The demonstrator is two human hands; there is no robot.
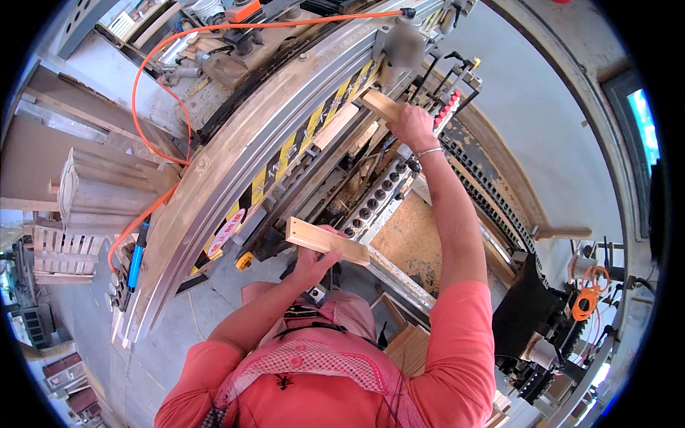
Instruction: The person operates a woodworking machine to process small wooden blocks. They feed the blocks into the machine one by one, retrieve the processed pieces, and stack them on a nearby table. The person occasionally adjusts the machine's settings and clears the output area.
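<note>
Close to my body, my left hand point(315, 265) grips a short pale wooden board point(327, 241) with small dark holes near its left end. The thumb lies across the board's face, and the other fingers are partly hidden behind it. Farther out, my right arm reaches across the machine. My right hand point(414, 128) is closed on the near end of another wooden piece point(379, 105), whose far end points at the metal frame. Beside that piece, a separate wooden strip point(335, 127) rests along the machine's yellow-and-black striped beam point(300, 135).
A row of round black fittings point(372, 203) runs between my arms, alongside a sawdust-covered tray point(410, 239). Red knobs point(447, 107) stand past my right hand. An orange hose point(135, 107) loops over the beam at left. A yellow tape measure point(245, 260) sits below the beam.
</note>
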